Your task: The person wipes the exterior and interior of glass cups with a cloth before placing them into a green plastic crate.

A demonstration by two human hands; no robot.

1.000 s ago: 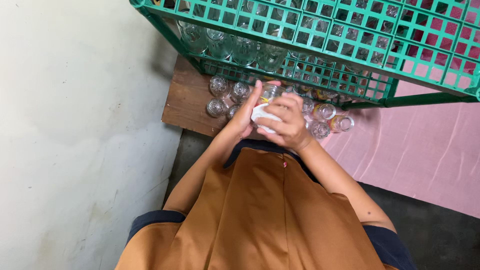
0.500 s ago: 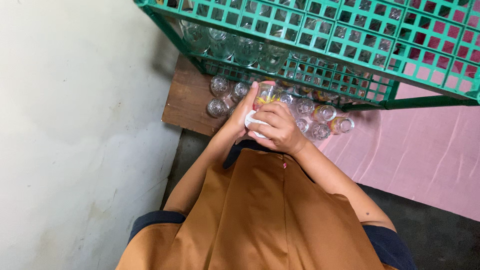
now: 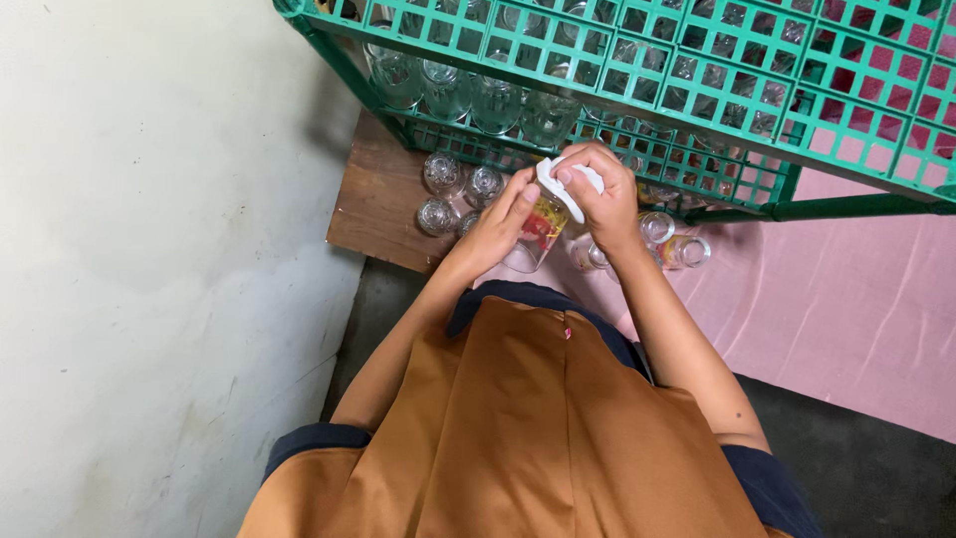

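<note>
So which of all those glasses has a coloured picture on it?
The glass held in the left hand, wiped with a white cloth by the right hand; the others look plain.

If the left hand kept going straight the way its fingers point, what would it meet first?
The left hand points up and right along the printed glass it holds; beyond that, probably the green rack, though depth is unclear.

Brown-orange apron (image 3: 528, 428) over dark navy short-sleeved shirt (image 3: 309, 440); small pink mark at apron's top edge; both forearms bare.

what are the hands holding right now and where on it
Left hand holds a printed glass by its side; right hand presses a white cloth over its mouth.
</note>
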